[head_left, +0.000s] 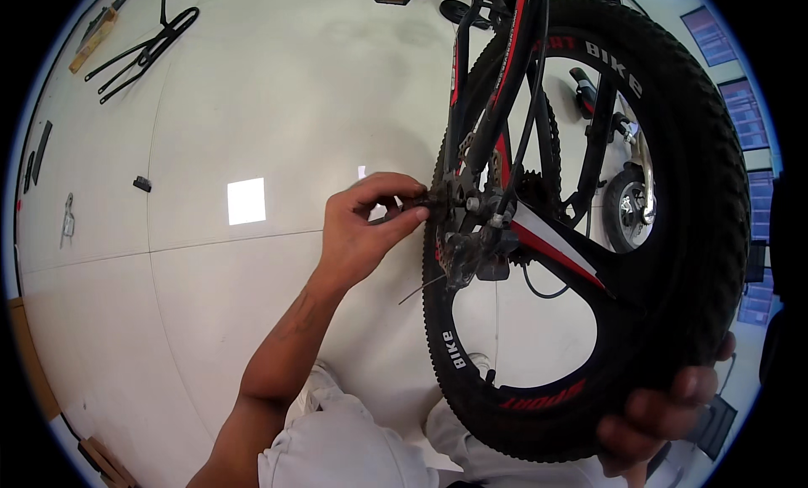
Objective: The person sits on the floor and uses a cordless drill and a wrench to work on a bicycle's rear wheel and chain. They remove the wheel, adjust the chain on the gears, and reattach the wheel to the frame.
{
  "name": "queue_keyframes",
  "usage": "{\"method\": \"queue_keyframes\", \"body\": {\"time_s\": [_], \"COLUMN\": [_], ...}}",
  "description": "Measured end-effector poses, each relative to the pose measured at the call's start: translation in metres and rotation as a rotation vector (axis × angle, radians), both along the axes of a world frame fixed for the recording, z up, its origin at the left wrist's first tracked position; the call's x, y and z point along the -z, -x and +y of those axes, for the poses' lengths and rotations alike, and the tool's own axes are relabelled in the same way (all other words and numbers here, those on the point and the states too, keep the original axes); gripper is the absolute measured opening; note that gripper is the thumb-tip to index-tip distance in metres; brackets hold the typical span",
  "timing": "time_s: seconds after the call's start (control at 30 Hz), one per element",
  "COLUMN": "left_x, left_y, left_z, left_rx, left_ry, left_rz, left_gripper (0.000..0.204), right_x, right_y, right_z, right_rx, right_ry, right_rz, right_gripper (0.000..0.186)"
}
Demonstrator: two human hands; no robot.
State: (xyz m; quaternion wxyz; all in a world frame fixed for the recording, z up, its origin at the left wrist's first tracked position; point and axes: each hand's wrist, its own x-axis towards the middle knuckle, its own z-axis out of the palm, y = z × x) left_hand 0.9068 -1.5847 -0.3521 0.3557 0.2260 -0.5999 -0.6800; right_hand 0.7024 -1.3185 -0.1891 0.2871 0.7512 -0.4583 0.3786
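A black bicycle wheel [715, 261] with a knobbly tyre and thick spokes fills the right side, set in a black and red frame [507, 67]. My left hand [362, 223] reaches in from the left at axle height. Its thumb and fingers pinch a small dark piece, mostly hidden, against the hub's outer end. Just right of those fingertips are the axle bolt and the rear derailleur [461, 256], with a thin loose cable end [421, 290] poking out below. My right hand [656, 421], partly in shadow, is closed round the tyre at the lower right.
On the pale tiled floor [252, 311] at far left lie a black rear rack [151, 54], pliers-like tool [67, 220] and small black block [142, 184]. Beyond the wheel stands a small-wheeled vehicle [627, 206]. My legs [337, 442] are below the bicycle.
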Motion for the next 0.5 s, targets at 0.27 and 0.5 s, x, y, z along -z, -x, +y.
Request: {"method": "queue_keyframes", "body": {"time_s": [0.27, 0.5], "left_x": [-0.01, 0.001], "left_y": [0.006, 0.008], "left_z": [0.003, 0.0], "left_rx": [-0.037, 0.011], "left_ry": [-0.165, -0.159], "left_rz": [-0.034, -0.007], "left_gripper": [0.024, 0.029], "right_x": [-0.016, -0.019], "right_y": [0.003, 0.01], "right_z": [-0.006, -0.012], "right_rx": [-0.037, -0.062], "right_ry": [-0.035, -0.057], "right_rz": [0.094, 0.143], "right_gripper": [0.032, 0.032]}}
